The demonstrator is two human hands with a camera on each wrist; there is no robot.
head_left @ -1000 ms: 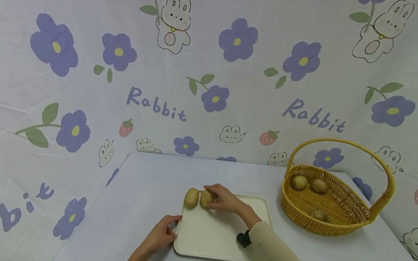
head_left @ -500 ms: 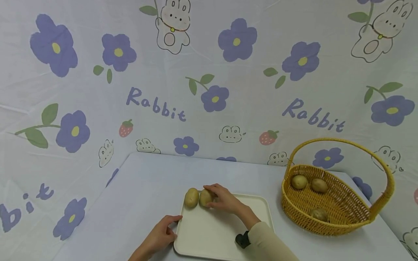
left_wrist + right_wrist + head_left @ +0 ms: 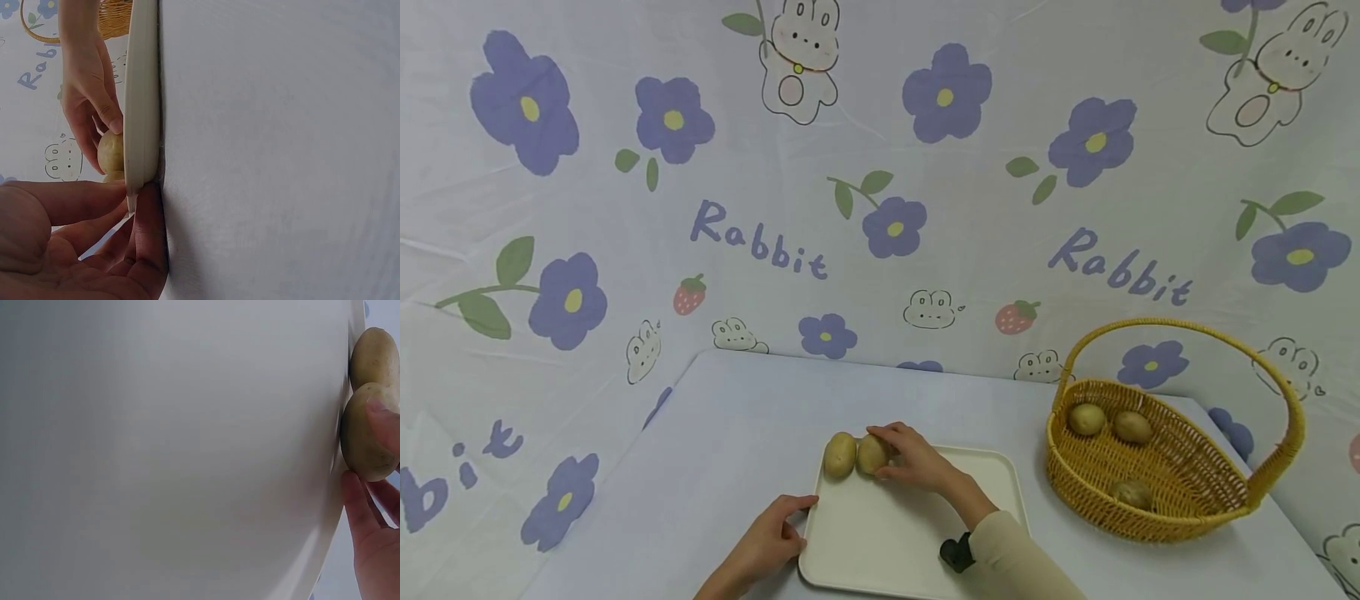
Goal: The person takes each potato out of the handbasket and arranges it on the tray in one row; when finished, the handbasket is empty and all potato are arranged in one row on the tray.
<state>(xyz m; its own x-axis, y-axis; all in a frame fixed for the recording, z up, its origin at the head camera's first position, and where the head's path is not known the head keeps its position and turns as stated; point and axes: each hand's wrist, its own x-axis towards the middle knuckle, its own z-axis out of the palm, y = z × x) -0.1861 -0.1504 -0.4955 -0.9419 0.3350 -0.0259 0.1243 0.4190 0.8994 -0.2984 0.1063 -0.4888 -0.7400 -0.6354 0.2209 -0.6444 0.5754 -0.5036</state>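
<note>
Nothing shifted since the earlier frames — same grips, same placements, only a faint wobble of the head view.

Nearest: left hand [image 3: 763,546] at the near left corner of the cream tray [image 3: 880,542], thumb on top of the rim, fingers [image 3: 147,250] curled under the edge against the tablecloth [image 3: 730,433], pinching the rim between them. Cream sleeve [image 3: 1015,562] and a dark wrist device [image 3: 957,552] at the lower middle, over the tray's near right part.

Farther in, right hand [image 3: 917,460] reaching across the tray toward its far left corner, thumb and fingers curled round the right potato [image 3: 872,454] — thumb [image 3: 384,422] pressed on its skin, the other fingers [image 3: 369,519] closed beneath it. Held potato resting on the tray near the far rim, touching the left potato [image 3: 840,454], which lies free on the tray beside it.

To the right, well apart from the tray, yellow wicker basket [image 3: 1180,492] with a tall arched handle [image 3: 1180,327], standing on the tablecloth; three potatoes inside — two side by side at the far end [image 3: 1108,422], one nearer at the bottom [image 3: 1132,493].

Behind everything, hanging backdrop [image 3: 880,167] printed with purple flowers, rabbits, strawberries and the word "Rabbit".
</note>
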